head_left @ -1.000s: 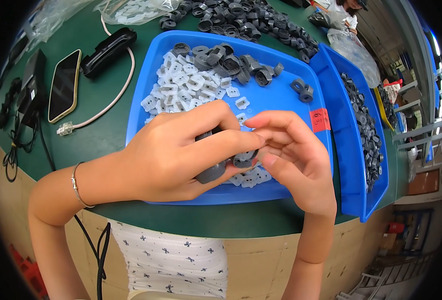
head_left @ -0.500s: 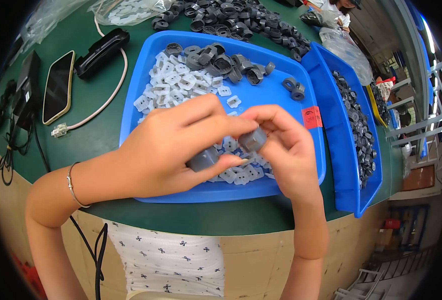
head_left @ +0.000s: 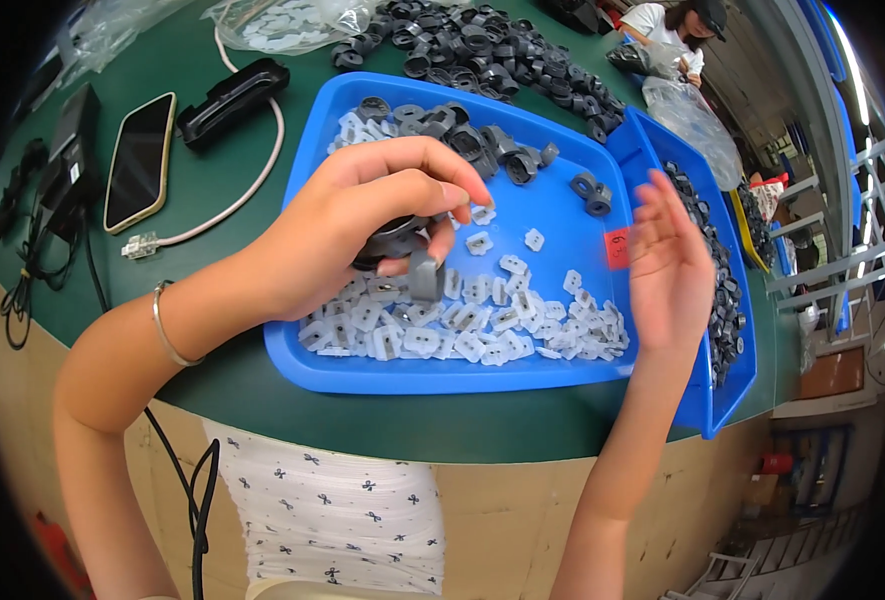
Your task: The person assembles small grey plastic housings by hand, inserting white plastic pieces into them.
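Observation:
My left hand (head_left: 337,215) is curled over the left half of a blue tray (head_left: 442,382). Its fingers close around dark grey plastic rings, one of which, a grey ring (head_left: 426,278), hangs below the fingertips; the rest are partly hidden by the palm. Fingers stretched and with nothing visible in it, my right hand (head_left: 670,270) is raised between the tray's right side and a long blue bin (head_left: 724,408). Small translucent white plates (head_left: 472,325) with holes lie along the tray's near side. More grey rings (head_left: 472,148) are heaped at its far side.
Dark rings (head_left: 462,50) are piled behind the tray, and small dark parts fill the long bin. A phone (head_left: 140,163), a black device (head_left: 232,103), a cable (head_left: 252,190) and a black adapter (head_left: 70,165) lie left. Another person (head_left: 662,30) works at the far right.
My hands have moved apart: the right went right and opened, and the grey ring between its fingers is gone from it. My left hand rose slightly, keeping grey rings.

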`<move>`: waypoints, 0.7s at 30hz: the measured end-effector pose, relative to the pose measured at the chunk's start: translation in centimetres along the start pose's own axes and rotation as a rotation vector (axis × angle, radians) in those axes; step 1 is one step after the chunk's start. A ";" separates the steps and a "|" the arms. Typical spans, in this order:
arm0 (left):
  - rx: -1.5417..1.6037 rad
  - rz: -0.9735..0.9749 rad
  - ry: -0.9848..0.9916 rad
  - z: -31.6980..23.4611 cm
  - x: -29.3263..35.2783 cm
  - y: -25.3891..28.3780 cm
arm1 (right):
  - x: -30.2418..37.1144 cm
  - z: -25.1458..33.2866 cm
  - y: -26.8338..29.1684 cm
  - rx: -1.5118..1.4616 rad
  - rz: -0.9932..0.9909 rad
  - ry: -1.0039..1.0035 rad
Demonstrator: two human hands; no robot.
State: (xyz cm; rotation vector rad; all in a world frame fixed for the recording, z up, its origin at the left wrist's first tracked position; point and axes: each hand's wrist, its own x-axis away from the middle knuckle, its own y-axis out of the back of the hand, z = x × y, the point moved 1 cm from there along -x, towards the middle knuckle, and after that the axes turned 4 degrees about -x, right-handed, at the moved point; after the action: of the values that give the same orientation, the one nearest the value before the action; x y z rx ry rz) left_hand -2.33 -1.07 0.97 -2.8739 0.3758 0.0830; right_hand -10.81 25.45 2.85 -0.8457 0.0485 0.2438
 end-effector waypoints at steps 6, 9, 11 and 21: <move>0.035 -0.071 -0.010 0.3 -0.2 0.5 | 4.0 -5.8 -4.6 0.898 0.448 -0.361; -0.013 -0.035 -0.051 0.5 -0.1 0.4 | 5.4 -7.8 -5.8 0.690 0.395 -0.304; -0.087 -0.034 -0.087 0.7 -0.1 0.6 | 5.1 -7.8 -5.9 0.693 0.390 -0.307; -0.107 -0.038 -0.037 0.5 -0.3 0.3 | 5.7 -8.3 -5.4 1.089 0.361 0.178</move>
State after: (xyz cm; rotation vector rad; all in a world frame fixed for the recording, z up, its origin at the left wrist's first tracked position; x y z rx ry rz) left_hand -2.68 -1.10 0.40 -2.9785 0.3190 0.1536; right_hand -3.57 16.97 0.51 0.2385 0.4611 0.4203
